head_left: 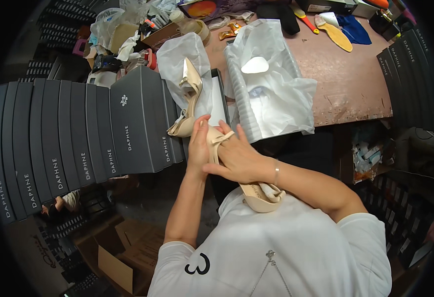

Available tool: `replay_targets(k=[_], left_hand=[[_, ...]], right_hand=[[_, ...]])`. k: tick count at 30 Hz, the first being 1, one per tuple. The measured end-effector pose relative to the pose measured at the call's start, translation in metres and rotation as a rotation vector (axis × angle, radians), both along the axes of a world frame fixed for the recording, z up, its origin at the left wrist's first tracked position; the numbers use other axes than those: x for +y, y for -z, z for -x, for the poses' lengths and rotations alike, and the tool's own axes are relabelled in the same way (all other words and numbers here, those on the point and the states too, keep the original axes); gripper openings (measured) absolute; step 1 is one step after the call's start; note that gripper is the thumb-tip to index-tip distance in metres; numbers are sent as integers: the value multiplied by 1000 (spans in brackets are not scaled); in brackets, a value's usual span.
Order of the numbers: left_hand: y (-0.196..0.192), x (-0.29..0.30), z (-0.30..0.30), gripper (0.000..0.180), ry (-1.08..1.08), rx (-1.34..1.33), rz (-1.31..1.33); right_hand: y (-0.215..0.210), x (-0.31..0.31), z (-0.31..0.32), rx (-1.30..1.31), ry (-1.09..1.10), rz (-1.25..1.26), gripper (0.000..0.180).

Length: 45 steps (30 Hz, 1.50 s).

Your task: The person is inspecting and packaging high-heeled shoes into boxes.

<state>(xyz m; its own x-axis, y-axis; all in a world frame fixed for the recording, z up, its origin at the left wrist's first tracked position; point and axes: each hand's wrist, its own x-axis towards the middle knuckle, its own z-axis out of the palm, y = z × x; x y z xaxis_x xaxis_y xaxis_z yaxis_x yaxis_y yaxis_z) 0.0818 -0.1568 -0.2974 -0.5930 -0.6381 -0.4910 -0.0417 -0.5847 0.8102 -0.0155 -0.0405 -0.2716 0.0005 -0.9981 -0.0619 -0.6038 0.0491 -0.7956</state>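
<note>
A beige high-heeled shoe (260, 196) lies along my front, its heel end near my chest. My right hand (239, 159) lies over its upper part with a thin strap looped over my fingers. My left hand (198, 144) grips the shoe's front end from the left. Just beyond my hands, a second beige shoe (189, 99) lies on white tissue paper (177, 57) in an open dark box (222, 94). To the right, an open shoebox lid (244, 106) is lined with more white tissue.
A long row of dark grey shoeboxes (78, 133) stands on edge at my left. Another stack (415, 64) rises at the right. The brown worktable (346, 84) carries a yellow insole (337, 34), blue cloth and clutter at the back. Cardboard boxes (123, 257) sit below left.
</note>
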Motion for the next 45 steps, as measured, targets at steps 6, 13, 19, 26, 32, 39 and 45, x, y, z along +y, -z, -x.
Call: replay_targets(k=[6,13,19,26,32,39,45], left_hand=[[-7,-46,16,34,0,141,-291],[-8,-70,39,35,97,250,-393],[-15,-22,55,35,105,77,1],[-36,-10,33,34,117,26,187],[-8,-8,16,34,162,223,-209],[-7,3,14,34,99,166,-185],[-6,7,-7,34,99,124,-150]], right_hand=[[-39,41,63,-683,46,-96,56],[-58,18,97,-924,149,158,56],[-8,-21,45,2,-53,6,74],[32,-24,-8,68,140,455,84],[-6,23,1,-36,-119,212,94],[-6,-4,-4,20,-17,-41,65],[-14,46,11,-412,-329,-82,60]])
